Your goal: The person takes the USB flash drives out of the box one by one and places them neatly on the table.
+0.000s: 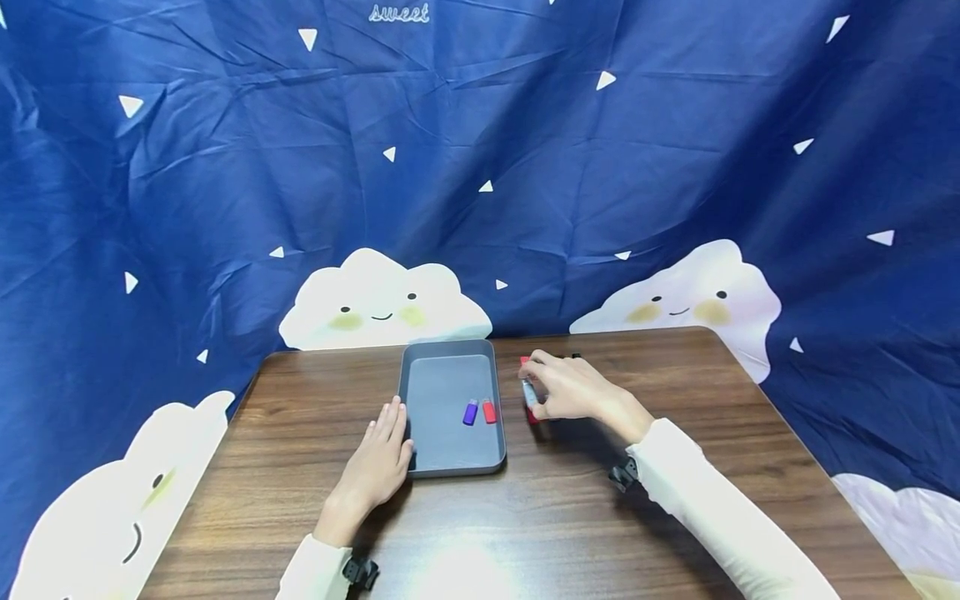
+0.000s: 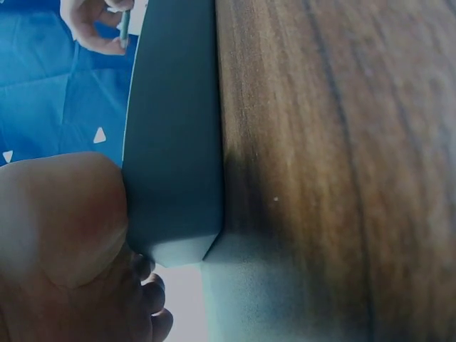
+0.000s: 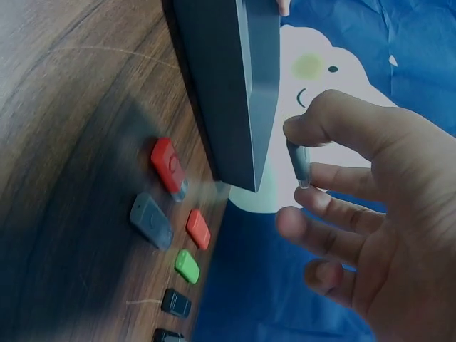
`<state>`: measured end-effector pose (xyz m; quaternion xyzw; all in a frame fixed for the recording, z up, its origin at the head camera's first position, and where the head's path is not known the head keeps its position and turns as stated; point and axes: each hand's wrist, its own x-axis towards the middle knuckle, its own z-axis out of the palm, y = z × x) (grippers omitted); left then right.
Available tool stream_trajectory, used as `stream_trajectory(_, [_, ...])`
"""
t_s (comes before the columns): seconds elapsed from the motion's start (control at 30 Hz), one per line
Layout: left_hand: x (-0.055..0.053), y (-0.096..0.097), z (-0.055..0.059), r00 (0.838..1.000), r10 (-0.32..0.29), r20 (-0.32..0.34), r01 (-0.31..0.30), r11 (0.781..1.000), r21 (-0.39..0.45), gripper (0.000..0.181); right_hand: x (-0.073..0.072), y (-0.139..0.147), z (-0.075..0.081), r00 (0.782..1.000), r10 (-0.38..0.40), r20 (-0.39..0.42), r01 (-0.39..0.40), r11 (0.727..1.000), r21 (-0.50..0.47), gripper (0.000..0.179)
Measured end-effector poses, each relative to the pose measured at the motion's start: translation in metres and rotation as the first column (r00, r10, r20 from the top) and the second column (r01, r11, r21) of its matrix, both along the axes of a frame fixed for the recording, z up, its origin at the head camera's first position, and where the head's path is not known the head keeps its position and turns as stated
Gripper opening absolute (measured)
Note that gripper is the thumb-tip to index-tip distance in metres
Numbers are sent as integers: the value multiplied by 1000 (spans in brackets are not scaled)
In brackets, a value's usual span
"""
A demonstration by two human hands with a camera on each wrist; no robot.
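Observation:
My right hand [image 1: 573,389] pinches a grey USB flash drive [image 3: 299,164] between thumb and fingertips, up off the table just right of the grey tray [image 1: 438,446]. My left hand [image 1: 377,457] lies along the tray's left side, its fingers extended and touching the rim. Inside the tray, near its right wall, a purple flash drive [image 1: 470,412] and a red flash drive [image 1: 489,411] lie side by side. Below the right hand, a larger red flash drive [image 3: 169,167] and a dark grey one [image 3: 151,221] lie on the wood.
Farther along the table lie a small red drive [image 3: 199,229], a green one [image 3: 187,266] and two black ones, the nearer black drive [image 3: 176,303] in full view. The brown wooden table [image 1: 322,392] ends at a blue curtain [image 1: 480,125] with white clouds.

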<state>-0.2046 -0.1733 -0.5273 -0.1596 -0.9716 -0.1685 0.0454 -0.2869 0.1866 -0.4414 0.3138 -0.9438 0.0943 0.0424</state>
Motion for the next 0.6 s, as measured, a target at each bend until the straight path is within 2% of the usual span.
stream_trajectory(0.2, [-3,-4,-9,1000,-10,-28,10,1000,0,61,1,11,0,1000,-18,4,17,1000,21,51])
stream_trajectory(0.4, [-1,-2,-5,1000,-9,-15,10,1000,4,62,2,22,-2,999,-43,30,42,999,19,53])
stream_trajectory(0.6, [3,2,5,1000,-2,14,2,1000,24,60,3,34,-5,996,-75,55,75,997,14,53])
